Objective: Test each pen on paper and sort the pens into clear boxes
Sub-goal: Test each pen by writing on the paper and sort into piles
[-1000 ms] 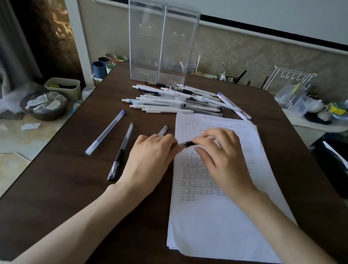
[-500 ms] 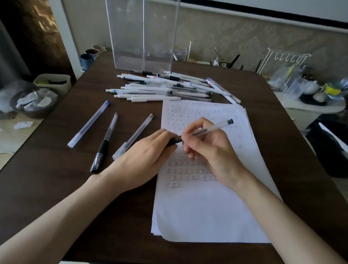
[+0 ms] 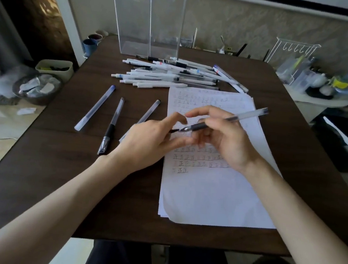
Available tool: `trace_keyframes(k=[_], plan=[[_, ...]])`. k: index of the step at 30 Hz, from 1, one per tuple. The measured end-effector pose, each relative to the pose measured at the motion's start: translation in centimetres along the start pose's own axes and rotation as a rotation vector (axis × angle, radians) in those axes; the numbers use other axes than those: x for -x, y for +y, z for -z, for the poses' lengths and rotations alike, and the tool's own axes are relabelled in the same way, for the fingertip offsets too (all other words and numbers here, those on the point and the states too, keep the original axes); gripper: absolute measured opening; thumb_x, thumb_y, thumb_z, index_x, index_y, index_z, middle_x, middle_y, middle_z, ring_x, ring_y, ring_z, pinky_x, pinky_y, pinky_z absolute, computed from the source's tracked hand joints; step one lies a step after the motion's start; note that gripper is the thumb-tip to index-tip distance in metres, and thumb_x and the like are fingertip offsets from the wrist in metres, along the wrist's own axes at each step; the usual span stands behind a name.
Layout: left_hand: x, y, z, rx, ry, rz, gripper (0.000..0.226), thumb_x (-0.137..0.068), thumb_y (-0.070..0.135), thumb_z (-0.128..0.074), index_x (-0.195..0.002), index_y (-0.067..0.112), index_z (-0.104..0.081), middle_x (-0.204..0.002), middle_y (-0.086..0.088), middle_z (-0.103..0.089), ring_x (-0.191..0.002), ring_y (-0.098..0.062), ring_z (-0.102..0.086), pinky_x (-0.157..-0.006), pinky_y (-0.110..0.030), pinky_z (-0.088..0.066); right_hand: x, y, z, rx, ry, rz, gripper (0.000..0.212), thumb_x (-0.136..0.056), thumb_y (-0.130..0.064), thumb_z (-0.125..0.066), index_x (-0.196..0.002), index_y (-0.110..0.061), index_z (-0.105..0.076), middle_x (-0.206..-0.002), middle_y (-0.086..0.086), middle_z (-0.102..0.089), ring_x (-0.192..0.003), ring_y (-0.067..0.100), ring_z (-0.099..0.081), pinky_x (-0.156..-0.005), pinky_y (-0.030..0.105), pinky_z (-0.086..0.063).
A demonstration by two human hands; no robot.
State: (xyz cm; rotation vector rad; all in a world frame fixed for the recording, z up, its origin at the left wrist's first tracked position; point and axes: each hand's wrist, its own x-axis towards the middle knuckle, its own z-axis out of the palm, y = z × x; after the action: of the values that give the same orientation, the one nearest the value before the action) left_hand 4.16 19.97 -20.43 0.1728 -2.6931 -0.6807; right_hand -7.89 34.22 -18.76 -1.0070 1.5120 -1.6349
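Observation:
My right hand (image 3: 229, 143) grips a clear pen with a black grip (image 3: 244, 115) over the paper (image 3: 205, 198), its bare tip pointing left. My left hand (image 3: 150, 144) is just left of the tip and pinches a small black cap (image 3: 173, 130). The top half of the sheet is covered with written test marks. A pile of white pens (image 3: 170, 74) lies at the paper's far edge. Two tall clear boxes (image 3: 137, 22) (image 3: 166, 24) stand side by side behind the pile. Three capped pens (image 3: 94, 108) (image 3: 112, 123) (image 3: 149, 112) lie on the dark table (image 3: 57, 184) left of the paper.
Cups (image 3: 90, 46) stand at the table's far left corner. To the left and lower down are a pale container (image 3: 55, 68) and a bowl of scraps (image 3: 37, 89). A white wire rack (image 3: 293, 52) and clutter fill a side table on the right.
My right hand picked the pen up off the paper and turned it tip-left. My left hand has pulled the black cap off, baring the tip. The view has tilted down.

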Motion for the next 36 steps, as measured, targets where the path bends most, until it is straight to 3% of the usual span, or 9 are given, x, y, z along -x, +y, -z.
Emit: trace_keyframes(k=[3, 5, 7, 9, 12, 19, 26, 30, 36], plan=[[0.2, -0.2, 0.5, -0.004, -0.034, 0.096, 0.052, -0.085, 0.06, -0.04, -0.121, 0.023, -0.042, -0.07, 0.004, -0.054, -0.067, -0.01, -0.054, -0.063, -0.034, -0.046, 1.1, -1.2, 0.0, 0.08, 0.138, -0.001, 0.034, -0.092, -0.03, -0.048, -0.082, -0.001, -0.063, -0.062, 0.011, -0.063, -0.057, 0.02, -0.054, -0.052, 0.024, -0.044], [0.8, -0.3, 1.0, -0.011, -0.13, 0.13, 0.05, -0.087, 0.056, -0.043, -0.126, 0.024, -0.04, -0.093, 0.005, -0.058, -0.086, -0.011, -0.055, -0.075, -0.033, -0.046, 2.5, -1.4, -0.7, 0.186, 0.277, -0.007, 0.036, -0.091, -0.034, -0.058, -0.068, -0.007, -0.058, -0.051, 0.007, -0.055, -0.046, 0.012, -0.046, -0.045, 0.018, -0.037], [1.9, 0.0, 1.2, -0.038, -0.236, 0.164, 0.067, -0.079, 0.069, -0.039, -0.132, 0.027, -0.037, -0.118, 0.007, -0.053, -0.108, -0.012, -0.048, -0.091, -0.032, -0.041, 3.8, -0.9, -1.7, 0.251, 0.319, -0.027, 0.031, -0.088, -0.023, -0.062, -0.064, -0.01, -0.05, -0.049, 0.007, -0.052, -0.043, 0.009, -0.044, -0.045, 0.017, -0.036], [3.5, 0.9, 1.0, -0.131, -0.268, 0.19, 0.089, -0.066, 0.088, -0.029, -0.136, 0.032, -0.032, -0.123, 0.012, -0.045, -0.113, -0.01, -0.039, -0.097, -0.031, -0.031, 4.5, 0.0, -2.6, 0.338, 0.324, -0.066, 0.029, -0.084, -0.009, -0.064, -0.064, -0.007, -0.044, -0.051, 0.008, -0.05, -0.044, 0.009, -0.043, -0.046, 0.02, -0.036], [5.7, 1.8, 0.3, -0.298, -0.182, 0.209, 0.098, -0.057, 0.091, -0.015, -0.138, 0.036, -0.026, -0.117, 0.012, -0.039, -0.108, -0.01, -0.036, -0.092, -0.03, -0.029, 4.8, 1.3, -3.3, 0.408, 0.388, -0.047, 0.032, -0.077, -0.006, -0.062, -0.058, -0.008, -0.036, -0.05, 0.012, -0.038, -0.045, 0.014, -0.037, -0.046, 0.028, -0.032], [7.1, 2.1, -1.0, -0.272, -0.013, 0.224, 0.081, -0.07, 0.078, -0.029, -0.126, 0.024, -0.05, -0.102, 0.004, -0.05, -0.092, -0.019, -0.045, -0.075, -0.031, -0.028, 4.7, 1.8, -3.8, 0.456, 0.419, -0.015, 0.033, -0.082, 0.0, -0.059, -0.06, -0.001, -0.034, -0.052, 0.023, -0.04, -0.041, 0.012, -0.041, -0.044, 0.024, -0.037], [7.0, 2.0, -0.8, -0.252, -0.023, 0.231, 0.081, -0.068, 0.079, -0.027, -0.126, 0.027, -0.049, -0.106, 0.005, -0.049, -0.094, -0.016, -0.043, -0.076, -0.029, -0.026, 4.8, 1.8, -3.9, 0.479, 0.433, -0.004, 0.033, -0.08, 0.003, -0.057, -0.06, 0.0, -0.031, -0.053, 0.024, -0.032, -0.046, 0.022, -0.032, -0.044, 0.028, -0.027], [6.9, 2.0, -0.8, -0.255, -0.031, 0.244, 0.083, -0.066, 0.081, -0.025, -0.127, 0.028, -0.048, -0.106, 0.005, -0.049, -0.095, -0.017, -0.043, -0.075, -0.029, -0.026, 4.7, 1.9, -3.9, 0.48, 0.427, -0.025, 0.037, -0.078, 0.002, -0.057, -0.057, -0.011, -0.03, -0.05, 0.009, -0.025, -0.046, 0.017, -0.027, -0.044, 0.026, -0.021], [6.9, 2.1, -0.8, -0.245, -0.029, 0.238, 0.083, -0.067, 0.08, -0.025, -0.126, 0.028, -0.048, -0.106, 0.005, -0.05, -0.094, -0.016, -0.043, -0.075, -0.03, -0.026, 4.7, 1.8, -4.0, 0.464, 0.435, -0.007, 0.035, -0.078, 0.003, -0.056, -0.058, -0.007, -0.029, -0.052, 0.019, -0.027, -0.047, 0.019, -0.027, -0.044, 0.026, -0.021]])
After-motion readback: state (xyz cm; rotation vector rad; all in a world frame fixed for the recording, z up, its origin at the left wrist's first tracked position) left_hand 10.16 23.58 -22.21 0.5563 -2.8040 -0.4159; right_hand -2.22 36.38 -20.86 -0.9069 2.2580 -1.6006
